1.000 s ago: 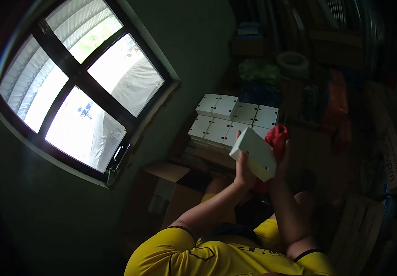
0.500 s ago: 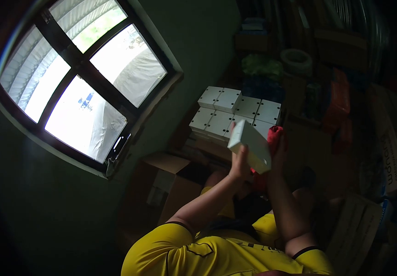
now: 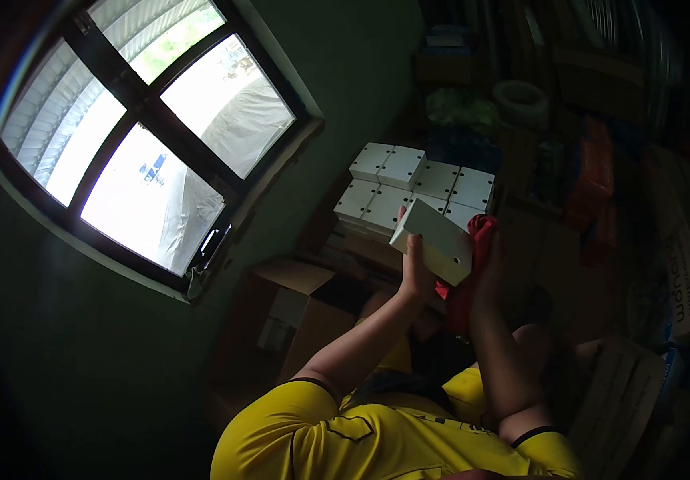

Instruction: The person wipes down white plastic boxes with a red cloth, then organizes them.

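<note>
My left hand (image 3: pixel 414 270) grips a white box (image 3: pixel 438 242) by its left end, with the thumb on the near face. The box is tilted, and a dark dot shows near its lower right corner. A red cloth (image 3: pixel 482 240) is in my right hand (image 3: pixel 489 276), pressed against the right side of the box, and part of it hangs below. Just beyond the held box, several white boxes (image 3: pixel 386 206) with dark dots stand side by side in rows, two of them raised on top at the far left.
An open cardboard carton (image 3: pixel 301 276) stands at the left below the window (image 3: pixel 147 108). Orange items (image 3: pixel 590 176), a pale ring-shaped roll (image 3: pixel 520 102) and a green bag (image 3: pixel 461 110) lie farther back. Printed cartons (image 3: pixel 685 280) line the right side.
The held box has turned so that its broad face shows more. The red cloth has shifted against its right side, with more of it visible. The view has moved slightly.
</note>
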The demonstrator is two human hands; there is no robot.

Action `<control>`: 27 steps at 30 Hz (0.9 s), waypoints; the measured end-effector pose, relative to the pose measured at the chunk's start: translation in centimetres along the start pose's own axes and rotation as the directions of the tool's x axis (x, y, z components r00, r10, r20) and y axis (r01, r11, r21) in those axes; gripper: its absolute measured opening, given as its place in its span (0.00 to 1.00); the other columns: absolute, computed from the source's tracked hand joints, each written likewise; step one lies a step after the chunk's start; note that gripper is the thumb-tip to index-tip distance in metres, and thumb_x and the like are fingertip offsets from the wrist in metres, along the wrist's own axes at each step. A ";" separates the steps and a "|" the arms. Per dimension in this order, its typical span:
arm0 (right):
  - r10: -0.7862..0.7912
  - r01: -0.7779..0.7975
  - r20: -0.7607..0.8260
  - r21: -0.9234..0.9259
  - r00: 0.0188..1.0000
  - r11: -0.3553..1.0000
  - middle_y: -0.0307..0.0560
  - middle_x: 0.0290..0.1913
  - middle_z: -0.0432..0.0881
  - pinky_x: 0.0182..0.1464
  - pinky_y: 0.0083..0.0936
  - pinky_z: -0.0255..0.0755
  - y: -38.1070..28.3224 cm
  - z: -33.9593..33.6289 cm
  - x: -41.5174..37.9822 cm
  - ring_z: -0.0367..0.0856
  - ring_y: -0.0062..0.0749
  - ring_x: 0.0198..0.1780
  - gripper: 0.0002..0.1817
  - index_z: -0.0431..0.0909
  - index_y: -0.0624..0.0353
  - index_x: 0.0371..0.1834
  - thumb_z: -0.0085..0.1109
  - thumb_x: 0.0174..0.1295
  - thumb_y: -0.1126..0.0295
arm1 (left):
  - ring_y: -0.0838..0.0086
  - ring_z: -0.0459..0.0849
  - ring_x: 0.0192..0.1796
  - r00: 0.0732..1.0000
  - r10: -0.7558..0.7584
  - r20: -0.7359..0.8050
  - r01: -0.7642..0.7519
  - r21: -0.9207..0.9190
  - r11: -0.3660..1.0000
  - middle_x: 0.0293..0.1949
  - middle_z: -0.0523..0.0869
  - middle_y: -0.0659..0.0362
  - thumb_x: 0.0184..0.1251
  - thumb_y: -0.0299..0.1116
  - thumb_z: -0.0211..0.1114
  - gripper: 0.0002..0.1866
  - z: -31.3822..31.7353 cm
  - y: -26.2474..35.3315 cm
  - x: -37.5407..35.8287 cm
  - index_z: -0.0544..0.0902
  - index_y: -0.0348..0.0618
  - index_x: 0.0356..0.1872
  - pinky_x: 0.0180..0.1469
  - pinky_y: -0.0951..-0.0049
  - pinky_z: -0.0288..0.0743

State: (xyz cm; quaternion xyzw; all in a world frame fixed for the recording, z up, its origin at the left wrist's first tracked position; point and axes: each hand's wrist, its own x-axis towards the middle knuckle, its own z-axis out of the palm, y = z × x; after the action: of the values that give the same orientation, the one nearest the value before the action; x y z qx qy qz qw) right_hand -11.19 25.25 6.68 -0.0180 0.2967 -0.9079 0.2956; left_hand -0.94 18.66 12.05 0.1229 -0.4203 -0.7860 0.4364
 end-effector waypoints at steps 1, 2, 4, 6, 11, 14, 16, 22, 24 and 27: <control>0.014 -0.015 0.028 0.036 1.000 0.999 0.43 0.58 0.79 0.63 0.26 0.71 0.3 -0.9 0.7 0.79 0.28 0.58 0.26 0.74 0.58 0.66 0.52 0.77 0.50 | 0.64 0.65 0.70 0.998 0.034 0.051 -0.037 0.066 0.997 0.72 0.61 0.52 0.73 0.62 0.58 0.53 0.1 0.1 -0.3 0.38 0.46 0.83 0.72 0.61 0.59; 0.025 -0.029 0.058 0.071 0.998 0.997 0.43 0.58 0.80 0.64 0.27 0.71 0.4 -1.3 1.4 0.79 0.28 0.58 0.25 0.74 0.57 0.65 0.52 0.77 0.50 | 0.64 0.64 0.70 0.992 0.066 0.105 -0.079 0.128 0.989 0.72 0.61 0.52 0.71 0.63 0.59 0.54 0.2 0.1 -0.7 0.38 0.46 0.83 0.72 0.61 0.59; 0.085 -0.100 0.102 0.153 0.991 0.983 0.43 0.57 0.80 0.64 0.28 0.71 0.9 -2.4 2.1 0.79 0.28 0.59 0.23 0.75 0.57 0.64 0.52 0.77 0.52 | 0.64 0.65 0.70 0.979 0.126 0.161 -0.158 0.206 0.966 0.72 0.62 0.51 0.68 0.67 0.60 0.58 0.3 0.3 -0.7 0.37 0.45 0.82 0.72 0.61 0.59; 0.182 -0.210 0.131 0.247 0.975 0.946 0.44 0.57 0.80 0.65 0.29 0.71 -0.6 0.4 -0.4 0.79 0.28 0.59 0.22 0.75 0.58 0.64 0.51 0.77 0.54 | 0.64 0.66 0.69 0.977 0.198 0.079 -0.212 0.279 0.936 0.71 0.63 0.51 0.68 0.68 0.59 0.58 -0.1 0.2 -0.4 0.37 0.45 0.82 0.71 0.61 0.60; -0.013 0.000 0.346 0.037 0.938 0.999 0.44 0.55 0.80 0.64 0.31 0.71 -1.8 2.8 -3.4 0.79 0.31 0.58 0.20 0.74 0.58 0.61 0.52 0.76 0.56 | 0.64 0.71 0.66 0.995 0.028 -0.093 -0.019 0.096 0.995 0.70 0.65 0.51 0.71 0.70 0.52 0.53 -1.1 1.5 1.6 0.37 0.51 0.83 0.68 0.62 0.67; -0.066 0.093 0.225 -0.115 0.972 0.989 0.43 0.53 0.79 0.63 0.32 0.72 -2.6 3.3 -3.4 0.78 0.32 0.57 0.21 0.74 0.57 0.61 0.53 0.75 0.53 | 0.62 0.72 0.67 0.958 -0.217 0.189 0.266 -0.297 0.917 0.71 0.66 0.55 0.73 0.68 0.52 0.48 -2.8 0.9 0.9 0.43 0.56 0.83 0.67 0.55 0.71; -0.121 0.124 0.045 -0.070 0.992 0.990 0.45 0.57 0.80 0.63 0.29 0.73 -2.7 3.1 -2.4 0.80 0.30 0.57 0.23 0.74 0.59 0.63 0.57 0.74 0.55 | 0.61 0.71 0.68 0.993 -0.052 0.104 0.057 -0.041 0.998 0.70 0.66 0.55 0.71 0.68 0.55 0.50 0.4 1.4 -0.9 0.42 0.54 0.83 0.68 0.56 0.70; 0.021 -0.024 0.033 0.091 0.999 0.996 0.46 0.57 0.80 0.59 0.27 0.76 -0.6 1.1 -1.3 0.81 0.27 0.55 0.26 0.73 0.61 0.65 0.58 0.73 0.53 | 0.64 0.65 0.71 0.927 0.312 0.207 -0.374 0.459 0.806 0.75 0.57 0.48 0.70 0.63 0.61 0.57 -2.3 -2.1 0.3 0.35 0.43 0.82 0.70 0.62 0.63; 0.027 -0.025 0.032 -0.065 0.999 0.998 0.46 0.58 0.79 0.60 0.27 0.75 -1.3 1.8 -2.8 0.81 0.28 0.56 0.26 0.72 0.62 0.65 0.59 0.73 0.55 | 0.63 0.59 0.75 0.946 0.270 0.181 -0.325 0.517 0.792 0.77 0.52 0.46 0.69 0.59 0.64 0.58 -3.3 -2.4 1.3 0.34 0.40 0.81 0.73 0.62 0.57; -0.028 0.032 0.022 -0.233 0.999 0.972 0.48 0.58 0.79 0.60 0.27 0.75 -3.5 5.2 -6.4 0.81 0.29 0.56 0.25 0.71 0.63 0.66 0.59 0.73 0.59 | 0.59 0.54 0.78 0.885 0.422 0.197 -0.433 0.679 0.592 0.78 0.46 0.42 0.66 0.50 0.70 0.61 1.2 1.5 0.6 0.30 0.42 0.81 0.76 0.61 0.53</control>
State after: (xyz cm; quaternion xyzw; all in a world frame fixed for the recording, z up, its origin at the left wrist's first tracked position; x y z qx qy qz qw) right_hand -6.67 28.27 13.74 -0.0653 0.3982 -0.8710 0.2803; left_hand -1.15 18.46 14.04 0.1699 -0.7086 -0.4369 0.5274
